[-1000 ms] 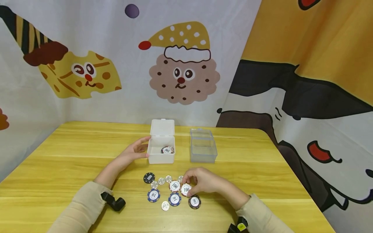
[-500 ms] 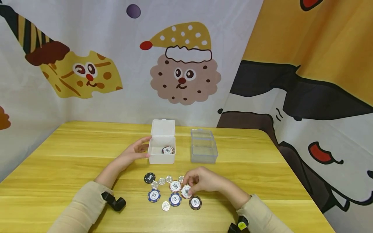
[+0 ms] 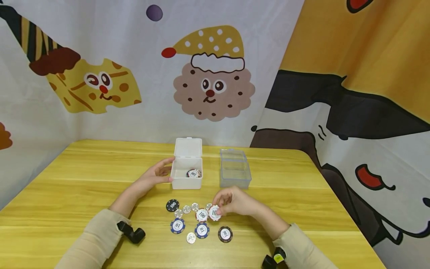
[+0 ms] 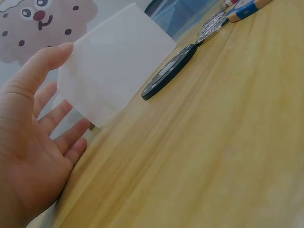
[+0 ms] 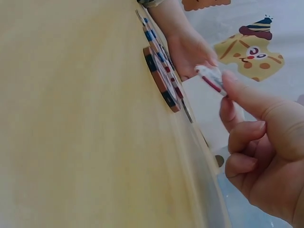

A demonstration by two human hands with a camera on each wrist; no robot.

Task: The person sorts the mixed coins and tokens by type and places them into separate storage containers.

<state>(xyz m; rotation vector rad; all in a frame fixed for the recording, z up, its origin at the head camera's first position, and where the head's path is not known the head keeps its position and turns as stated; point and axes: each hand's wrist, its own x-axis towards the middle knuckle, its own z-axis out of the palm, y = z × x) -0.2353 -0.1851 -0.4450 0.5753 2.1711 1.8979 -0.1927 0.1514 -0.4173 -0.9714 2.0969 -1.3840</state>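
My right hand (image 3: 235, 201) pinches a white-and-red poker chip (image 3: 214, 213) between thumb and forefinger. In the right wrist view that chip (image 5: 210, 80) is tilted and off the table. My left hand (image 3: 155, 175) touches the left side of a white plastic box (image 3: 186, 183), whose lid stands up. Its thumb and fingers are loosely extended in the left wrist view. Inside the box lie a few poker chips (image 3: 193, 173). On the table are another white-and-red chip (image 3: 202, 215), two blue chips (image 3: 177, 225), a black chip (image 3: 172, 205) and a dark brown-edged chip (image 3: 225, 234).
Several small silvery coin-like discs (image 3: 191, 238) lie among the chips. A clear plastic box (image 3: 235, 179) with its lid back stands right of the white one. Behind the wooden table (image 3: 100, 160) hangs a cartoon-printed cloth (image 3: 134, 37).
The right hand has lifted the white-and-red chip and moved it slightly away from the person, uncovering more room beside the dark chip. My left hand stays at the white box.
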